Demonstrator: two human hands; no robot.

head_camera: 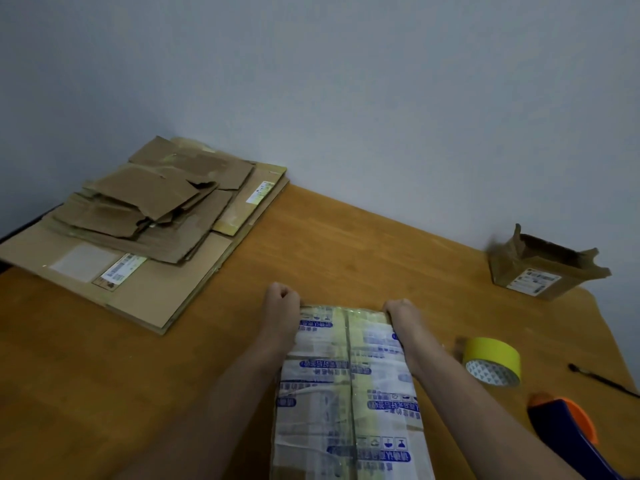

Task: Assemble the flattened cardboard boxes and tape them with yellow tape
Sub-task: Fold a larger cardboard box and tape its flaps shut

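While the stack of flattened cardboard boxes (138,230) lies at the far left of the wooden table (346,244), your left hand (282,303) grips the far left corner of the printed box (349,375) in front of you, fingers curled tight. Your right hand (401,311) hooks its fingers over the box's far right corner. Just right of that forearm sits the yellow tape roll (491,362); beyond it stands a small open box (543,268), with a tape dispenser (568,431) and a pen (602,379) nearer you.
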